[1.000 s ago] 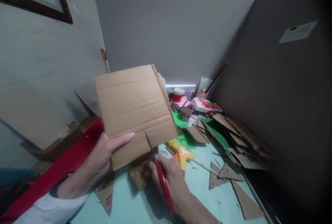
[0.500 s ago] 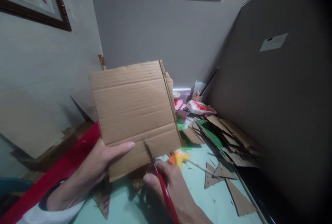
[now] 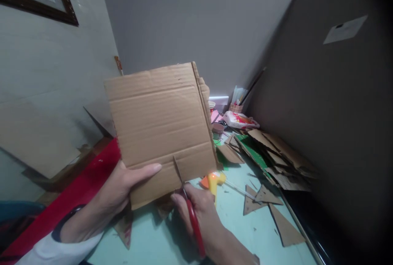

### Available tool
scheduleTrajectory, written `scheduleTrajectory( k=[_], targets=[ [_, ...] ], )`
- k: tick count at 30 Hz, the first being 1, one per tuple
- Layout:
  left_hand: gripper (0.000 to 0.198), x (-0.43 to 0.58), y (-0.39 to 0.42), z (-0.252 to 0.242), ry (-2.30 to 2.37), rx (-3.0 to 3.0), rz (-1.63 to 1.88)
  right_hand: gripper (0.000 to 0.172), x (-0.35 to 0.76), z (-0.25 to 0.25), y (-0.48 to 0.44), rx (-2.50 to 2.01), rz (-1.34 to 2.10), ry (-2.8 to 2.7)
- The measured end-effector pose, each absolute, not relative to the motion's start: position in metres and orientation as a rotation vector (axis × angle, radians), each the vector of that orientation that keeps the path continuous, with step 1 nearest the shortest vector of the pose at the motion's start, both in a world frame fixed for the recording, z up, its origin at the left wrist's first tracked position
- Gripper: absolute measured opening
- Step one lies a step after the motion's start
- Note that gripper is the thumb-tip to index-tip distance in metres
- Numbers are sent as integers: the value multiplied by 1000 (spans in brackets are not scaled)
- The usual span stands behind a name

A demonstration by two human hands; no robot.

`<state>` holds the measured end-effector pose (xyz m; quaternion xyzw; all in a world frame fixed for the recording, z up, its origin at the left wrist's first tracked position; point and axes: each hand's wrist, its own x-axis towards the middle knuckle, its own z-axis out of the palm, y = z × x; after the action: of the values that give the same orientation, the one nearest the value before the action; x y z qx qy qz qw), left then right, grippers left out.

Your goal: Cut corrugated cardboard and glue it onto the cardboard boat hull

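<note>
Brown corrugated cardboard (image 3: pixel 159 117) is held up at a slant above the pale green table (image 3: pixel 236 232), reaching upward and away from both hands. At its lower left corner, the left hand (image 3: pixel 118 191) is closed in a clamp, thumb flat across the near face and pointing toward the other hand; its remaining fingers are hidden behind. Just beside it, under the bottom edge, the right hand (image 3: pixel 202 209) is curled around the red-handled scissors (image 3: pixel 193 226). One blade lies over the near face, its tip close to the lower crease; the other blade cannot be seen, nor can one tell how much is already cut.

The step in hand looks like a cut running inward from the bottom edge. The next move seems to call for a firm left grip, its thumb clear of the blade's line, and a steady squeeze from the right hand.

Just beyond the right hand lies a yellow glue gun (image 3: pixel 215 179). To that hand's right, cardboard triangles (image 3: pixel 268 194) are scattered, with a stack of cardboard scraps (image 3: pixel 285 156) farther out. A white packet (image 3: pixel 241 120) sits well beyond it. Left of the left hand runs a red panel (image 3: pixel 82 187).
</note>
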<state>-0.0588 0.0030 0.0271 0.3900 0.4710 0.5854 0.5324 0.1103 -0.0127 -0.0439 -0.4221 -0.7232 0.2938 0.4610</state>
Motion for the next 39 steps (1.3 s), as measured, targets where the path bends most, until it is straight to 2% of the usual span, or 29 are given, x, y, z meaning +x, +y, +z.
scheduleTrajectory(
  k=[6,10,12,15,18,22,30,34,39],
  targets=[
    [67,-64,9,19,1081,937,1375,28,107,-48,-8,-1070,678,-1771],
    [43,-68,12,22,1036,751,1414,32,110,-47,-8,-1071,675,-1797],
    [38,-69,13,26,1038,672,1445,32,110,-47,-10,-1069,703,-1809],
    [46,-68,13,31,1063,697,1461,27,111,-42,-15,-1074,774,-1806],
    [57,-67,11,31,1070,777,1488,10,113,-30,-19,-1050,996,-1725],
    [58,-67,9,29,1071,781,1513,13,115,-16,-20,-1010,1186,-1696],
    [63,-66,9,31,1087,828,1513,21,117,-13,-17,-1055,1142,-1780],
    [67,-62,6,33,1119,875,1577,21,117,-6,-16,-1140,1289,-1725],
    [62,-60,6,33,1129,800,1521,21,116,-10,-19,-1093,1226,-1717]
  ],
)
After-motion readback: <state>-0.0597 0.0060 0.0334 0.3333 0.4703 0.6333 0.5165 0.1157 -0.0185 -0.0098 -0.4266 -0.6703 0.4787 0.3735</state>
